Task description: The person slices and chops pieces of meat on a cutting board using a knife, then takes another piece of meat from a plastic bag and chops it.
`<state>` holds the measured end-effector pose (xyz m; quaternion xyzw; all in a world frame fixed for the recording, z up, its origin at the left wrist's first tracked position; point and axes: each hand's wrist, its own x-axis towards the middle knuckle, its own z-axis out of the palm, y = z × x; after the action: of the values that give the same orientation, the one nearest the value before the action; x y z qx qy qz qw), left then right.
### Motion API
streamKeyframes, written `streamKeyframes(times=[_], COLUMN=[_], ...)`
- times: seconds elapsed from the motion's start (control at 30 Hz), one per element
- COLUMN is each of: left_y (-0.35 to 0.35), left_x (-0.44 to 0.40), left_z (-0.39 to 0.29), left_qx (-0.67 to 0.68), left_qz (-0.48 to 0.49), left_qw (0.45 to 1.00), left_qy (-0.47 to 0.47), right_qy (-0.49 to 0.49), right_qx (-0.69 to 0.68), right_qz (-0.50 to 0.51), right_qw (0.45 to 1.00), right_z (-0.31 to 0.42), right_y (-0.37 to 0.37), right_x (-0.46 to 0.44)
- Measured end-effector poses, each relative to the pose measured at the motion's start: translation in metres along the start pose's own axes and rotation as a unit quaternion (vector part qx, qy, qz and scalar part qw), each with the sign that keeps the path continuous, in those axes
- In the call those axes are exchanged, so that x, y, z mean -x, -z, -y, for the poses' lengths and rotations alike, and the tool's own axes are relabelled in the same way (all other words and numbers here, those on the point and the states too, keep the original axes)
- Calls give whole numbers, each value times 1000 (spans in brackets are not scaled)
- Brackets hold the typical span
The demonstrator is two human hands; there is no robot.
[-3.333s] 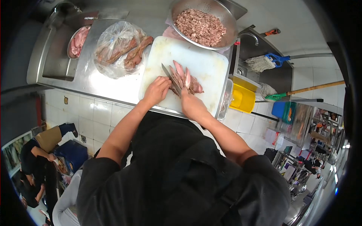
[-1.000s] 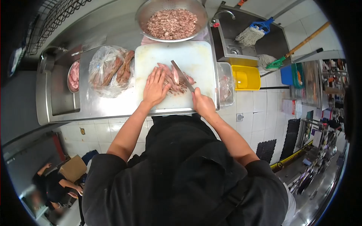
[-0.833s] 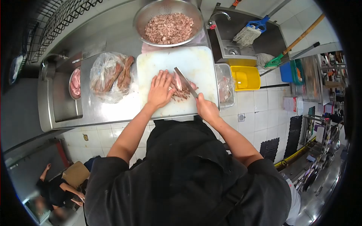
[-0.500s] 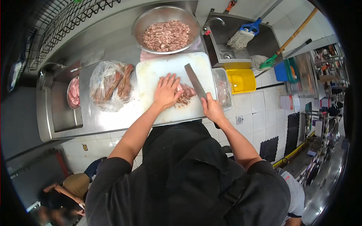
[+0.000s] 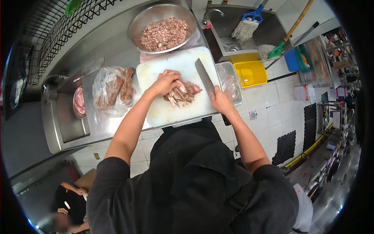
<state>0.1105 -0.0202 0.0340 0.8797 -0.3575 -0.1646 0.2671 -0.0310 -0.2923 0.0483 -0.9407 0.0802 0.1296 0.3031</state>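
Note:
On the white cutting board (image 5: 160,116) lies a pile of meat strips (image 5: 183,94), pink and brown. My left hand (image 5: 166,82) is closed over the pile's left end, its fingers curled around the meat. In my right hand (image 5: 222,102) is a large knife (image 5: 204,75), gripped by its dark handle. The blade points away from me, to the right of the meat and apart from it. Beyond the board stands a perforated metal bowl (image 5: 134,33) holding chopped meat (image 5: 163,34).
Left of the board sits a clear plastic bag (image 5: 107,91) with larger meat pieces. A plastic container (image 5: 238,91) adjoins the board's right side, beside a yellow bin (image 5: 251,74). Sinks (image 5: 70,134) are at left and back right. Other people are at the lower edges.
My left hand has gone from lying flat with spread fingers to curling around the meat at its left. More strips now show. The knife stays in my right hand, and the view has tilted slightly.

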Motion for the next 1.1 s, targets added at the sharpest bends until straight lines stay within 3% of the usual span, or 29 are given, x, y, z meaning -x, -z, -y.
streamKeyframes(times=[0.07,0.2,0.43,0.57,0.63,0.77,0.97,1.03,1.1], left_y=[5,-11,-25,-36,-53,-66,-50,-62,-71], left_x=[-6,10,28,28,23,15,20,19,19], left_z=[0,-9,-36,-24,-24,-33,-47,-47,-50], left_qx=[25,43,-5,-2,-148,-166,-225,-173,-196], left_qz=[36,-56,-150,-164,-149,-119,-109,-44,-82], left_qw=[999,997,987,979,971,970,965,984,976], left_qy=[1,-37,58,120,114,130,80,-15,-47], right_qy=[3,12,92,91,81,61,56,50,43], right_qx=[3,-17,25,32,35,31,21,34,32], right_qz=[12,56,141,144,132,128,106,96,93], right_qw=[1000,998,985,985,987,989,993,994,994], right_z=[0,-11,-5,-8,-7,-1,5,1,1], right_y=[5,6,25,18,17,20,15,15,15], right_x=[2,-5,-12,-13,-13,-4,12,15,15])
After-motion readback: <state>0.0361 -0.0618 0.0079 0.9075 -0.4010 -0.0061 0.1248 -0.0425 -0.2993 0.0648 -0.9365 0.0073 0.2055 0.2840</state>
